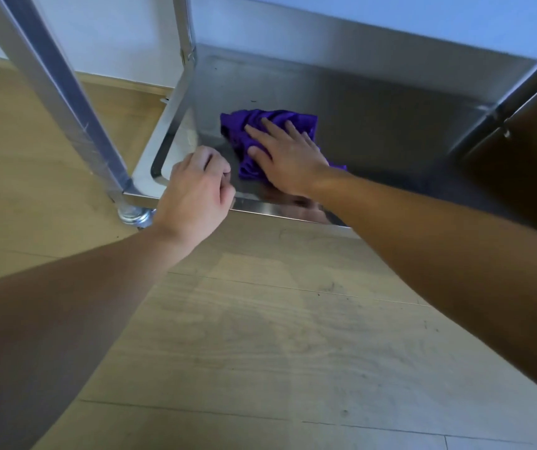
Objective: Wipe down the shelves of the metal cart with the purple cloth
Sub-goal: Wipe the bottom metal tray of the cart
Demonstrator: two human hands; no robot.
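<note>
The bottom shelf of the metal cart is a shiny steel tray just above the floor. A crumpled purple cloth lies on its left part. My right hand lies flat on the cloth with fingers spread, pressing it onto the shelf. My left hand curls over the shelf's front rim near the left corner, fingers bent around the edge. Part of the cloth is hidden under my right palm.
The cart's front left post rises at the left, with a caster under the corner. The back left post stands by a white wall. A dark brown panel borders the shelf on the right. Wooden floor spreads below.
</note>
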